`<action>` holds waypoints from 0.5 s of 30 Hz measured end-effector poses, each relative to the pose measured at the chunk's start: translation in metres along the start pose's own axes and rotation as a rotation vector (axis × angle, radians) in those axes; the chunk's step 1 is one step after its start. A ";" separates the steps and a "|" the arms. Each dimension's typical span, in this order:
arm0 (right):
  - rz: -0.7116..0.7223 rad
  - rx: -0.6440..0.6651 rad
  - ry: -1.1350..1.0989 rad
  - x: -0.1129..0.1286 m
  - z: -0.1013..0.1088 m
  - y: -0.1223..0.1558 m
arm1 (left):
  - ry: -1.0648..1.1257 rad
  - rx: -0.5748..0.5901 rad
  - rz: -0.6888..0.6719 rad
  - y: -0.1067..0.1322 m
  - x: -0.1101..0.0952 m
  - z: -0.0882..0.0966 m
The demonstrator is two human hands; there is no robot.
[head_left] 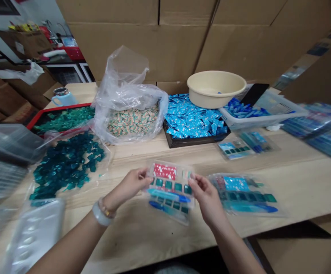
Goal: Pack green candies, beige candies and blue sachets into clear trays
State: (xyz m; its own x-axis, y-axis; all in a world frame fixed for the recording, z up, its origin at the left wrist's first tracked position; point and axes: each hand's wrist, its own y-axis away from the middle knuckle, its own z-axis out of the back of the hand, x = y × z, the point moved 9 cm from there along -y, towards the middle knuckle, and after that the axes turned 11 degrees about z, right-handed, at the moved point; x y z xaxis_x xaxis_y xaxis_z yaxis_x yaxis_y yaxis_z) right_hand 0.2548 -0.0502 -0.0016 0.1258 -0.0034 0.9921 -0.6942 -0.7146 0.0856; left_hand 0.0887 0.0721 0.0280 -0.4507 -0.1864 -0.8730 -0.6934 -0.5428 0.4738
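Observation:
Between my two hands is a clear plastic tray pack [165, 183] with a red patterned packet, a row of green square pieces and a blue pen-like tool. My left hand [132, 188] pinches its left edge. On the opposite edge my right hand [206, 196] has thumb and fingers closed. Under or behind this pack shows a second one [168, 211] with green squares and a blue tool; whether a hand holds it too I cannot tell. Right of my right hand lies a filled pack [245, 194] with a blue packet, overlapping others.
Dark teal pieces [68, 163] lie on plastic at left, near a red tray [37, 120] of green ones. Behind stand a plastic bag [99, 114] of small pads, a black box [179, 142] of blue packets, a cream basin [211, 91] and a white basket [290, 112]. Empty trays [37, 232] lie front left.

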 end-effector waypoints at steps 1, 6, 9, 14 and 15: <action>-0.034 0.006 0.031 -0.004 0.006 0.014 | -0.034 0.007 0.016 0.008 0.006 -0.007; -0.084 0.011 0.226 -0.037 0.034 0.052 | -0.253 -0.109 0.004 0.016 0.037 -0.023; 0.091 0.075 0.529 -0.036 0.035 0.048 | -0.416 -0.226 -0.015 0.012 0.043 -0.020; 0.258 0.177 0.794 -0.031 0.023 0.046 | -0.385 -0.133 -0.074 0.014 0.046 -0.029; 0.264 0.173 0.792 -0.031 0.023 0.047 | -0.345 -0.144 -0.082 0.016 0.047 -0.029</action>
State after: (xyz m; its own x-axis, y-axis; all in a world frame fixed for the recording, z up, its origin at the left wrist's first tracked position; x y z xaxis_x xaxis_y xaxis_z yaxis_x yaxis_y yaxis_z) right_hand 0.2347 -0.0997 -0.0306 -0.6027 0.2595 0.7546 -0.5047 -0.8565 -0.1085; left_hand 0.0728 0.0305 -0.0092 -0.5765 0.1360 -0.8057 -0.6602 -0.6586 0.3611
